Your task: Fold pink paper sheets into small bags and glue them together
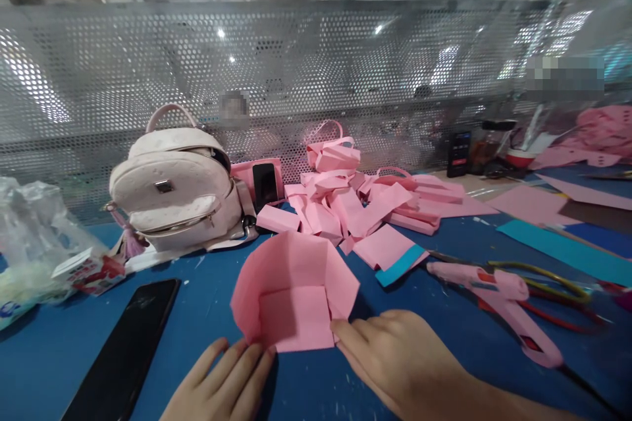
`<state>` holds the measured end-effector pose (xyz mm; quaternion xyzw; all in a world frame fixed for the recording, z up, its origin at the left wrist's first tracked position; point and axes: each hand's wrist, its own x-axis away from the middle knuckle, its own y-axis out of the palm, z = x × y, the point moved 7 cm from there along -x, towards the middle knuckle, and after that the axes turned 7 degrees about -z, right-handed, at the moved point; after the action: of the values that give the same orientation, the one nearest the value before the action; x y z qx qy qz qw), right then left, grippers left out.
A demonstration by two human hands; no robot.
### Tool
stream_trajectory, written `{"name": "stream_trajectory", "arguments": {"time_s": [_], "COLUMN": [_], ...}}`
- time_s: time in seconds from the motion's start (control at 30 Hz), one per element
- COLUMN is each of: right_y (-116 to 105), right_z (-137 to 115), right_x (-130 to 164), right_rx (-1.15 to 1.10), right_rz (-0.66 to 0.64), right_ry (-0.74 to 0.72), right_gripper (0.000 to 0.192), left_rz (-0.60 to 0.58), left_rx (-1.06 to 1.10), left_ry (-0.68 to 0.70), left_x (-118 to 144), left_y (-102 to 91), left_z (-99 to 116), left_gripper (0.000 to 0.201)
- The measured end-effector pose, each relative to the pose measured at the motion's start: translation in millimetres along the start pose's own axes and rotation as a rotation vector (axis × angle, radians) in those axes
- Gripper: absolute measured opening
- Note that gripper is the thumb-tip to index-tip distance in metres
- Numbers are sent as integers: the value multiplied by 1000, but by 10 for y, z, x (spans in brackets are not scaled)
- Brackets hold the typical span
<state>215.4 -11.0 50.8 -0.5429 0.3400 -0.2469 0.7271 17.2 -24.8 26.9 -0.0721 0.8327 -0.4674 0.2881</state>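
A pink paper sheet [294, 289], folded up into an open box-like shape, rests on the blue table [207, 315] right in front of me. My left hand [224, 385] lies flat at its near left corner, fingertips touching the paper's edge. My right hand [395, 355] presses its fingertips on the paper's near right corner. Neither hand grips anything.
A black phone [126, 348] lies at the left. A pale pink backpack [178, 187] and a plastic bag [29, 243] stand behind it. A heap of folded pink paper pieces [355, 200] sits mid-table. A pink glue gun [498, 299] and scissors [553, 282] lie right. A perforated metal screen [316, 78] closes the back.
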Motion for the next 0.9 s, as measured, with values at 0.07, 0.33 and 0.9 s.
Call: {"name": "stream_trajectory", "arguments": {"time_s": [0.07, 0.33, 0.9], "right_y": [-29, -208, -203], "right_z": [-7, 168, 124], "right_x": [-15, -135, -125], "right_rx": [11, -85, -737], "right_rz": [28, 97, 4], "right_ry": [-1, 26, 148], "right_gripper": [15, 18, 14], "left_rz": [22, 28, 262], "left_rx": [15, 269, 681], "left_ry": [-7, -89, 41], "left_x": [-41, -120, -642], "left_y": [-44, -267, -450], "left_z": [-51, -308, -68], "left_gripper": [39, 32, 20]}}
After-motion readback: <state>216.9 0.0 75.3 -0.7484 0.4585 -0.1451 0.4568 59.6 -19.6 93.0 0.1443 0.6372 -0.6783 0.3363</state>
